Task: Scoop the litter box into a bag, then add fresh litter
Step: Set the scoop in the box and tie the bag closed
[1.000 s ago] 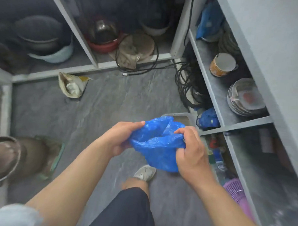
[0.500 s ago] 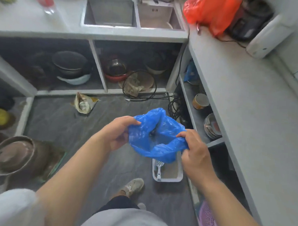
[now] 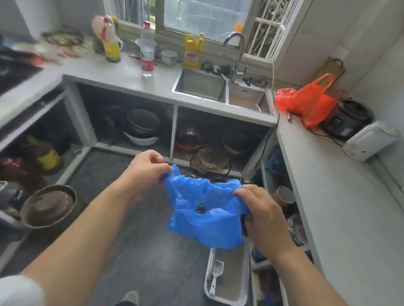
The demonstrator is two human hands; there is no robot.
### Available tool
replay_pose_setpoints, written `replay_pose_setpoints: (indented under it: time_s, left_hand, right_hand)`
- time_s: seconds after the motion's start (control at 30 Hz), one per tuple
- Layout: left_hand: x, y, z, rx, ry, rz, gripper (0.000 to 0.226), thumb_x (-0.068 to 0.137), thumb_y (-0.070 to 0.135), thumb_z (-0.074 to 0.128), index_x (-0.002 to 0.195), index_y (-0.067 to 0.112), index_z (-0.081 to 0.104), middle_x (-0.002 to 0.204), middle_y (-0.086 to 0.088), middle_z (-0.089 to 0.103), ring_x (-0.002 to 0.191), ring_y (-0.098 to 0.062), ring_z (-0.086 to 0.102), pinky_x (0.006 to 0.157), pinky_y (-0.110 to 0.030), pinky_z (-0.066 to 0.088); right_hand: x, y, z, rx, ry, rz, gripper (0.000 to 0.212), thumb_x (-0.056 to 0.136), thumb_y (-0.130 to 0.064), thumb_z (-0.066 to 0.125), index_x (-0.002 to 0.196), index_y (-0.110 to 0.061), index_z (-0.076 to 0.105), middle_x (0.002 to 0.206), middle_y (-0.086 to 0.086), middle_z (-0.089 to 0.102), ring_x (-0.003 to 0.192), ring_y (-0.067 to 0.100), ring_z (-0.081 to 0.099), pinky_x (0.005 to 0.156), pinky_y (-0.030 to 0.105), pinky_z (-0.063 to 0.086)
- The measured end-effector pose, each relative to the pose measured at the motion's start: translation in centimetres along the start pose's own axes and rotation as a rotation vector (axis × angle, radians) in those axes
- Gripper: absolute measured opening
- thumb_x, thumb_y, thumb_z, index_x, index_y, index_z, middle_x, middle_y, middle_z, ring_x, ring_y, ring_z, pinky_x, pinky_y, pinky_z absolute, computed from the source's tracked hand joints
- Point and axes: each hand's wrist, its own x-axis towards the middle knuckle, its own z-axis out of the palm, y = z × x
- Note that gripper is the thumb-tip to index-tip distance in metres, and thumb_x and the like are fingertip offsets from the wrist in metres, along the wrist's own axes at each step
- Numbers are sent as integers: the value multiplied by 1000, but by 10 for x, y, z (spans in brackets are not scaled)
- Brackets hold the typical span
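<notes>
A blue plastic bag [image 3: 205,212] hangs stretched between both hands at waist height, its mouth pulled wide. My left hand [image 3: 145,171] pinches the bag's left rim. My right hand [image 3: 260,214] grips the right rim with curled fingers. Below the bag, on the dark floor, stands a white litter box [image 3: 243,298] with grey litter inside. A white slotted scoop [image 3: 216,273] lies along the box's left side. The bag covers the far end of the box.
A counter [image 3: 336,203] runs along the right with an orange bag [image 3: 310,104] and a rice cooker [image 3: 349,116]. A sink [image 3: 201,84] sits under the window. Open shelves with pots line the back, and a metal pan [image 3: 50,204] stands at left.
The view has risen from the floor to the counters and window. Both hands have drawn the bag's mouth wider apart, and the litter box now shows beneath it.
</notes>
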Motion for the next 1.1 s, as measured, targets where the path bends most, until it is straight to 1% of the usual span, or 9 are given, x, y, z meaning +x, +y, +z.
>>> replay_pose_setpoints:
  time_s: [0.17, 0.3, 0.4, 0.53, 0.67, 0.73, 0.9, 1.03, 1.1]
  left_hand:
    - [15, 38, -54, 88, 79, 193, 16, 78, 14, 75, 80, 19, 60, 78, -6, 62, 67, -23, 62, 61, -36, 56]
    - [30, 72, -101, 30, 106, 342, 22, 84, 14, 76, 74, 28, 63, 80, -3, 63, 75, -19, 64, 69, -35, 58]
    - [40, 93, -125, -74, 68, 396, 23, 87, 11, 76, 76, 26, 62, 81, -2, 63, 77, -17, 65, 76, -35, 58]
    - [49, 107, -147, 3, 31, 436, 19, 85, 9, 78, 82, 20, 63, 84, -2, 64, 80, -16, 68, 80, -37, 61]
    - [57, 102, -168, 139, 97, 342, 17, 77, 12, 76, 91, 21, 70, 96, -6, 73, 85, -23, 74, 87, -48, 61]
    - [61, 96, -174, 196, 128, 258, 19, 79, 6, 69, 92, 18, 70, 96, -9, 75, 87, -26, 75, 88, -50, 61]
    - [60, 77, -170, 410, 150, 213, 20, 80, 2, 60, 84, 18, 71, 84, 6, 79, 89, -18, 75, 82, -38, 61]
    - [56, 71, -164, 625, 80, 294, 25, 79, 9, 65, 90, 30, 72, 90, 11, 74, 86, -8, 70, 79, -26, 56]
    - [58, 66, -161, 694, 37, 328, 35, 76, 2, 66, 95, 31, 71, 93, 8, 71, 85, -11, 68, 80, -27, 56]
  right_hand:
    - [50, -37, 3, -89, -16, -93, 48, 80, -30, 39, 111, -7, 69, 111, 7, 68, 91, 29, 65, 66, 43, 60]
    - [88, -51, 21, -162, -80, -159, 53, 75, -12, 32, 119, -16, 63, 115, 5, 62, 90, 31, 63, 62, 44, 57]
    - [113, -63, 32, -183, -93, -177, 64, 70, 4, 43, 127, -20, 58, 116, 3, 62, 90, 32, 64, 61, 46, 57]
    - [145, -74, 50, 69, 79, 120, 64, 78, 10, 53, 135, -20, 52, 113, 0, 64, 94, 23, 63, 81, 40, 54]
    - [174, -71, 52, 11, 31, 470, 17, 92, -19, 46, 100, -18, 62, 102, 6, 60, 87, 26, 56, 75, 39, 47]
    - [179, -67, 49, -21, -29, 522, 22, 96, -28, 41, 84, -19, 57, 93, 8, 59, 80, 28, 54, 69, 40, 45]
    - [189, -62, 39, 139, -14, 563, 39, 102, -48, 42, 90, -19, 66, 71, 4, 62, 62, 21, 54, 57, 34, 42]
    - [192, -47, 37, 268, -5, 567, 19, 95, -20, 55, 86, -22, 71, 67, 2, 65, 56, 18, 53, 51, 29, 40]
    - [191, -38, 37, 422, -5, 610, 27, 86, -5, 55, 88, -25, 74, 69, 1, 66, 55, 15, 52, 53, 29, 42]
